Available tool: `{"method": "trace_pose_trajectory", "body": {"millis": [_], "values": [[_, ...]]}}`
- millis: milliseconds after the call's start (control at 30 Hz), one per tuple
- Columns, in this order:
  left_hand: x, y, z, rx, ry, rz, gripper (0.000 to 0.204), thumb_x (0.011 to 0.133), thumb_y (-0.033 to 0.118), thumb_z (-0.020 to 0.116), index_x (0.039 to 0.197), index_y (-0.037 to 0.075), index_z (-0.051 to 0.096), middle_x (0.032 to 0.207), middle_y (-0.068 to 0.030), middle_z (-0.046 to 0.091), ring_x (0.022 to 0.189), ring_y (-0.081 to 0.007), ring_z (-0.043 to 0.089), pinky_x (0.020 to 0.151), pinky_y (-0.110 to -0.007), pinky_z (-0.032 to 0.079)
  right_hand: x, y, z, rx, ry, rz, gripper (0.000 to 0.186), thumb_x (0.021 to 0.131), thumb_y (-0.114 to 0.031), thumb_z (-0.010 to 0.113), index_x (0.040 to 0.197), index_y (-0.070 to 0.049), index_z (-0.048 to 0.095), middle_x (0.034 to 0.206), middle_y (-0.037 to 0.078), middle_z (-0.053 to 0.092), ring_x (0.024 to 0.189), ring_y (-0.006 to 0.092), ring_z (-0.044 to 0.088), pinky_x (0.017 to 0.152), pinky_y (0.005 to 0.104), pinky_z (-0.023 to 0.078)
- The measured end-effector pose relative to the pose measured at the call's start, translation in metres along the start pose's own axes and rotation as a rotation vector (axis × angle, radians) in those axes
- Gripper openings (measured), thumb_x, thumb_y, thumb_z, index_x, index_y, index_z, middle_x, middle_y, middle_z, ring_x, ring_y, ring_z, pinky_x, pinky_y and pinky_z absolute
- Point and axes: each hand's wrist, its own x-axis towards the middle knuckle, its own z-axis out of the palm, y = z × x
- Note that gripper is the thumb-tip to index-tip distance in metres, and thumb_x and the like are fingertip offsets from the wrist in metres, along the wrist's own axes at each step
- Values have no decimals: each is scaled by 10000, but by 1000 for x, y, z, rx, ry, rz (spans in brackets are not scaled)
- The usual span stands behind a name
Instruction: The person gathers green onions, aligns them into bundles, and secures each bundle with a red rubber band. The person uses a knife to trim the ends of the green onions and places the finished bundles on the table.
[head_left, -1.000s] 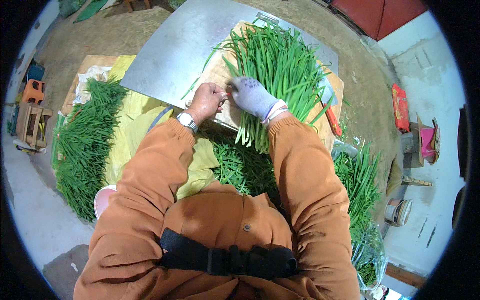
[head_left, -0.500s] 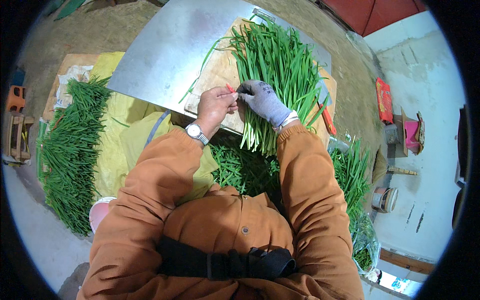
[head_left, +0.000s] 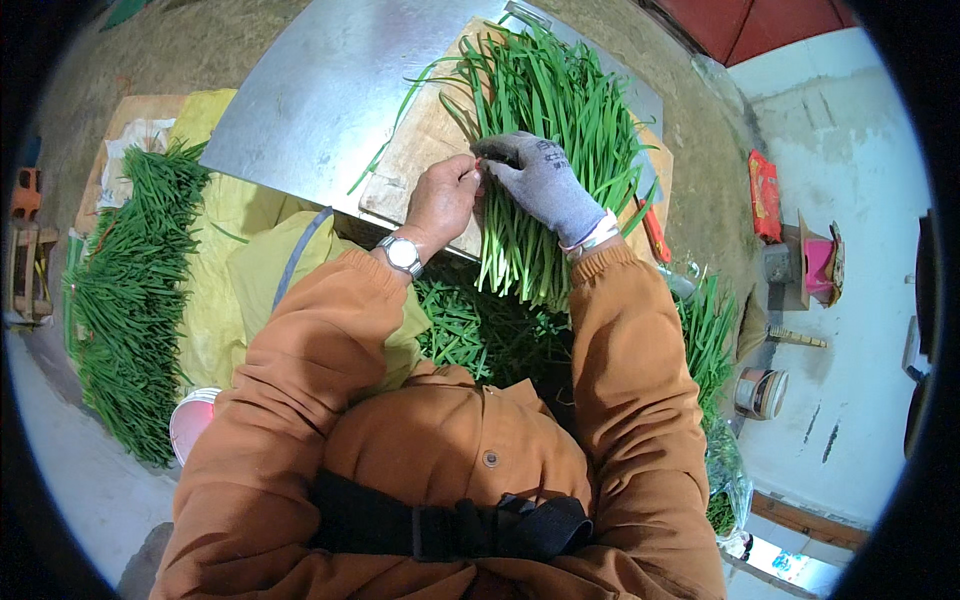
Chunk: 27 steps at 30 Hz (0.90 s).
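Observation:
My bare left hand [head_left: 448, 200], with a steel watch at the wrist, is pinched on a small red tie [head_left: 480, 166] at the left side of a large bunch of long green leafy stalks [head_left: 545, 95]. My right hand [head_left: 540, 185], in a grey glove, lies over that bunch, its thumb and forefinger closed at the same red tie, mostly hidden by the fingers. The bunch rests on a wooden board [head_left: 400, 180] on a metal tabletop [head_left: 290, 90]. A knife with a red handle [head_left: 655, 238] lies just right of the bunch.
A long pile of greens [head_left: 130, 300] lies on yellow sheeting [head_left: 215, 230] at the left, near a pink-lined bucket [head_left: 190, 425]. More greens [head_left: 705, 330] stand at the right, beside a paint bucket [head_left: 760, 393], a broom [head_left: 750, 330], a red sack [head_left: 764, 195] and the wall [head_left: 830, 120].
Both hands, pinched together, have shifted right and my right hand has risen higher over the bunch. The red tie, visible between the fingers earlier, is now more covered by them.

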Motion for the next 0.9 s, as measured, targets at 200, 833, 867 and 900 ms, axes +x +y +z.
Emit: {"method": "trace_pose_trajectory", "body": {"millis": [200, 833, 867, 900], "values": [[-2, -2, -4, 90, -33, 102, 211, 955, 182, 555, 987, -13, 629, 818, -197, 666, 765, -344, 658, 709, -417, 499, -1, 10, 2, -178, -50, 18, 256, 896, -289, 609, 1001, -61, 657, 996, 200, 670, 938, 375, 657, 826, 460, 522], [-2, 16, -8, -366, 1, -207, 115, 964, 81, 571, 981, 4, 655, 775, -31, 661, 583, -61, 541, 498, -206, 429, -7, 12, -3, 79, -127, 64, 250, 857, -196, 668, 1031, -18, 687, 970, 197, 695, 901, 328, 680, 812, 393, 529], [-2, 17, -8, -354, 1, -223, 115, 967, 82, 568, 981, 3, 652, 776, -33, 661, 584, -62, 542, 499, -210, 434, -7, 12, -5, 75, -134, 32, 251, 855, -144, 683, 1058, 4, 684, 969, 187, 705, 889, 284, 695, 815, 361, 535], [-2, 18, -8, -394, -16, -271, 108, 975, 71, 556, 993, -3, 632, 805, -56, 666, 589, -77, 554, 498, -231, 453, -8, 11, -6, 51, -137, 42, 245, 856, -130, 682, 1062, 2, 684, 975, 178, 708, 893, 268, 696, 818, 352, 536]]}}
